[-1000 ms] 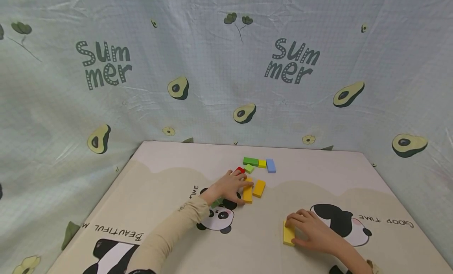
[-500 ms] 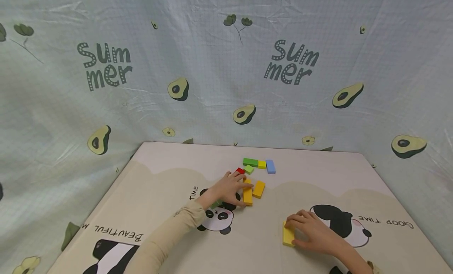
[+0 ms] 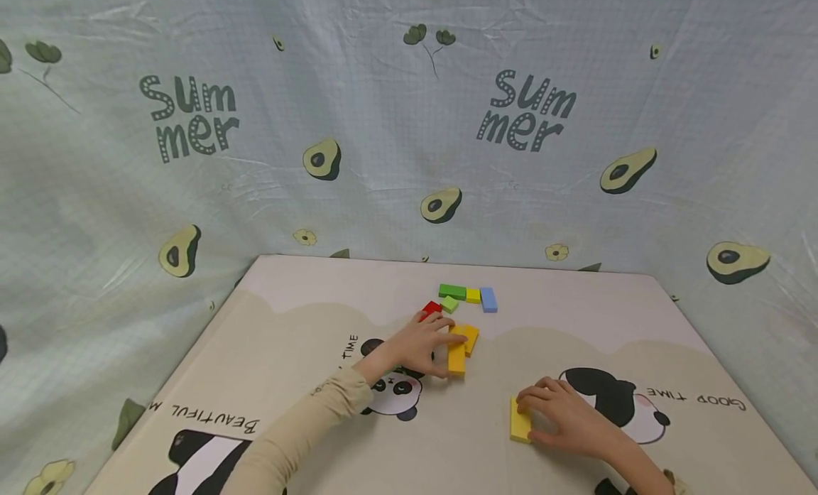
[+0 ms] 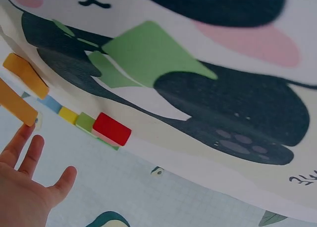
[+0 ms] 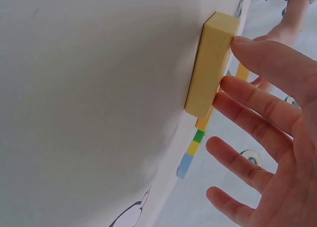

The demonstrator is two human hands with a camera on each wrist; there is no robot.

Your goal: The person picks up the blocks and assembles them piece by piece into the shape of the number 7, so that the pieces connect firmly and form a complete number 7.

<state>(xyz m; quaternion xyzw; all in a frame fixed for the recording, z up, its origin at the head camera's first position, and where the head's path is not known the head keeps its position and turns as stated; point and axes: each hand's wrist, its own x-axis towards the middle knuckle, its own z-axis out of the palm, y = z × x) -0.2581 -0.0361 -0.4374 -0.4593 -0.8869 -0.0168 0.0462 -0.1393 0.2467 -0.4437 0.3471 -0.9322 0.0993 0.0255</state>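
In the head view my left hand [image 3: 418, 346] pinches an orange block [image 3: 456, 360], thumb near one end and fingers over it. The left wrist view has fingertips touching that block's end, with the thumb out of sight. A second orange block [image 3: 471, 337] lies just behind, partly covered by the first. My right hand [image 3: 565, 417] rests its fingertips against a pale yellow block [image 3: 520, 422] on the table. In the right wrist view, thumb and two fingers touch one long edge of this block [image 5: 210, 66], extended rather than wrapped round it.
Beyond the left hand lie a red block [image 3: 431, 309], a light green block [image 3: 449, 305], a green block [image 3: 452, 292], a small yellow block [image 3: 473, 295] and a blue block [image 3: 488, 300]. A panda-print cover spreads over the table [image 3: 332, 282]; a printed curtain [image 3: 371, 126] stands behind.
My left hand has shifted slightly right and nearer with the orange block, which now overlaps the second orange block in view. More of the red block shows. The right hand keeps its place.
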